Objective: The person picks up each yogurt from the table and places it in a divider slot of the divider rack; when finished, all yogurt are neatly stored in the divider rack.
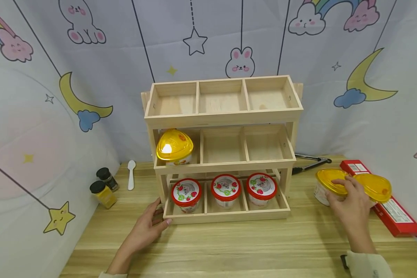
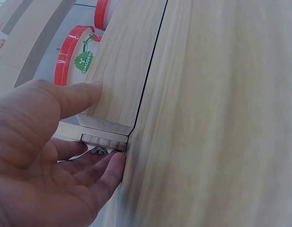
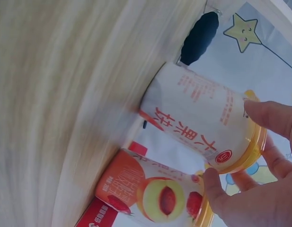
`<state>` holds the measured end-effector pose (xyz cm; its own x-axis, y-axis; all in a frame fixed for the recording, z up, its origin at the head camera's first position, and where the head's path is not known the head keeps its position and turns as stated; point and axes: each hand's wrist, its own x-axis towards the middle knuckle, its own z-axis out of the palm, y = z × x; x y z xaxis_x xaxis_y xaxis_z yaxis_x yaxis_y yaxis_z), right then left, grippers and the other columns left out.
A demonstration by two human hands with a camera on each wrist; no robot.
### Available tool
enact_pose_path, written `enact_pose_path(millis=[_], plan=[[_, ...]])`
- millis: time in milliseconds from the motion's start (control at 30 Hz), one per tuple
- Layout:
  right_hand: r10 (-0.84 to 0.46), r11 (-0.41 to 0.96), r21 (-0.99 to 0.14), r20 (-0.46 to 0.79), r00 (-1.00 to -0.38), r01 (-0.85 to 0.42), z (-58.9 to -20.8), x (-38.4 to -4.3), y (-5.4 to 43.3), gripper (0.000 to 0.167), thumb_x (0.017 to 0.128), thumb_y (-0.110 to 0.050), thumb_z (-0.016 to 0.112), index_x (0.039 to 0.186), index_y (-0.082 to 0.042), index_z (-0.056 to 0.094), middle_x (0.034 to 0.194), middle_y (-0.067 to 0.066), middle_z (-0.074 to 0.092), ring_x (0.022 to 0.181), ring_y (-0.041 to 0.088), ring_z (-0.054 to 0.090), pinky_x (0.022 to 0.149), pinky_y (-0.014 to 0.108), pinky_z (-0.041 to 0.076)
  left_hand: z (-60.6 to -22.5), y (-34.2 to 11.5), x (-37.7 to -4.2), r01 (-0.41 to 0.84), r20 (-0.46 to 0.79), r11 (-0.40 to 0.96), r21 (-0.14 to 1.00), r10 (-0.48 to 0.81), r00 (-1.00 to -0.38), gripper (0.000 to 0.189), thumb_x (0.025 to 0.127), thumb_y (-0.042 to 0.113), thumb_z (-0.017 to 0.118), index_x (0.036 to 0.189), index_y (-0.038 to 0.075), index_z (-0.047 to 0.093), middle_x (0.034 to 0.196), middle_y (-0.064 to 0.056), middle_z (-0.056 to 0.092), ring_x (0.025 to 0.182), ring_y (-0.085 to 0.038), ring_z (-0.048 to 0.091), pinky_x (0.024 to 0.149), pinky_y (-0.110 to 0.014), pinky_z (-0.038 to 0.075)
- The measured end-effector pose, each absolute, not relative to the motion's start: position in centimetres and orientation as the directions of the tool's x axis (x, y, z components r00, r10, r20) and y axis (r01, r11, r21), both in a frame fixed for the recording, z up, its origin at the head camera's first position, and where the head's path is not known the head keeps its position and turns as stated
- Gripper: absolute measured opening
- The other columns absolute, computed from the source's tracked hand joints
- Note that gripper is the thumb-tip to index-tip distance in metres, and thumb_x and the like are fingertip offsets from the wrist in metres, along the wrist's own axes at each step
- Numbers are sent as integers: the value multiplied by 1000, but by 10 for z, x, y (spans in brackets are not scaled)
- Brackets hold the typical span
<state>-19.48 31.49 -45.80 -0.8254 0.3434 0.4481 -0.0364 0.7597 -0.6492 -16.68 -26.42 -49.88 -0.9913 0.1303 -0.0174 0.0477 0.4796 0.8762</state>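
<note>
My left hand (image 1: pixel 146 225) grips the lower left front corner of a three-tier wooden shelf (image 1: pixel 226 219), thumb on the front board and fingers curled behind the side. On the right, my right hand (image 1: pixel 353 206) holds a fruit cup with a yellow lid (image 1: pixel 328 180), its fingers and thumb spread around the lid's edge. That cup's white printed wall (image 3: pixel 193 116) shows in the right wrist view, its base at the tabletop. Close beside it stands a second yellow-lidded fruit cup (image 1: pixel 375 187), with a peach picture (image 3: pixel 167 198) on its side.
Three red-lidded cups (image 1: pixel 226 187) fill the bottom tier; one yellow-lidded cup (image 1: pixel 175 146) sits in the middle tier's left compartment. Black tongs (image 1: pixel 311 162) and a red box (image 1: pixel 396 214) lie at right. Two black-capped jars (image 1: pixel 104 193) and a white spoon (image 1: pixel 131 175) are at left.
</note>
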Motion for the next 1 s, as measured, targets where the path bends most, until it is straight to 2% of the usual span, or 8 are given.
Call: enact_pose_path(millis=[200, 367, 600, 667, 733, 800, 900, 1000], plan=[[387, 745, -667, 422, -820, 8, -460, -197, 314, 34, 92, 0, 76, 125, 5, 69, 159, 33, 49, 146, 59, 42, 121, 79, 30, -498, -263, -166, 48, -17, 486, 873, 128, -992, 89, 102, 16, 76, 168, -5, 21, 166, -38, 35, 140, -51, 60, 106, -40, 65], [394, 733, -680, 457, -797, -27, -461, -197, 313, 34, 90, 4, 77, 123, 4, 71, 156, 32, 52, 145, 56, 45, 120, 78, 35, -498, -263, -167, 43, -23, 486, 873, 129, -991, 89, 102, 16, 76, 168, -5, 21, 166, -38, 35, 141, -51, 59, 107, -40, 65], [387, 704, -706, 471, -793, -77, -463, -199, 315, 32, 89, 7, 76, 120, 5, 72, 155, 32, 53, 145, 55, 44, 123, 78, 20, -497, -264, -167, 46, -21, 485, 873, 132, -991, 89, 102, 17, 76, 168, -5, 21, 166, -38, 34, 141, -52, 59, 106, -39, 65], [388, 700, -709, 478, -788, -85, -464, -199, 317, 32, 88, 7, 77, 119, 6, 72, 153, 32, 54, 141, 54, 47, 119, 75, 23, -497, -264, -167, 44, -24, 486, 873, 134, -991, 89, 102, 17, 75, 169, -5, 20, 166, -38, 34, 141, -52, 59, 106, -39, 65], [392, 704, -705, 482, -784, -83, -465, -198, 317, 33, 87, 7, 78, 120, 6, 72, 153, 31, 55, 133, 49, 51, 111, 64, 32, -498, -263, -168, 45, -21, 485, 874, 130, -991, 89, 102, 16, 75, 169, -5, 20, 166, -38, 35, 140, -52, 59, 106, -39, 65], [399, 714, -697, 481, -781, -64, -465, -198, 317, 34, 88, 5, 79, 121, 4, 72, 152, 29, 56, 119, 35, 55, 100, 49, 38, -499, -263, -168, 45, -17, 482, 875, 125, -992, 88, 102, 15, 76, 168, -5, 21, 165, -38, 36, 139, -51, 60, 107, -39, 65], [408, 727, -686, 479, -777, -41, -463, -196, 318, 35, 89, 1, 81, 123, 1, 73, 153, 26, 58, 102, 4, 48, 85, 29, 34, -500, -263, -168, 49, -10, 482, 875, 119, -993, 88, 101, 14, 76, 168, -5, 21, 164, -38, 38, 138, -52, 61, 107, -40, 65], [416, 723, -689, 484, -770, -43, -458, -193, 318, 35, 89, -2, 82, 123, -1, 75, 152, 23, 60, 90, -14, 38, 81, 9, 33, -499, -263, -168, 49, -12, 484, 874, 122, -992, 88, 102, 14, 75, 168, -5, 21, 164, -38, 37, 139, -52, 60, 107, -40, 65]])
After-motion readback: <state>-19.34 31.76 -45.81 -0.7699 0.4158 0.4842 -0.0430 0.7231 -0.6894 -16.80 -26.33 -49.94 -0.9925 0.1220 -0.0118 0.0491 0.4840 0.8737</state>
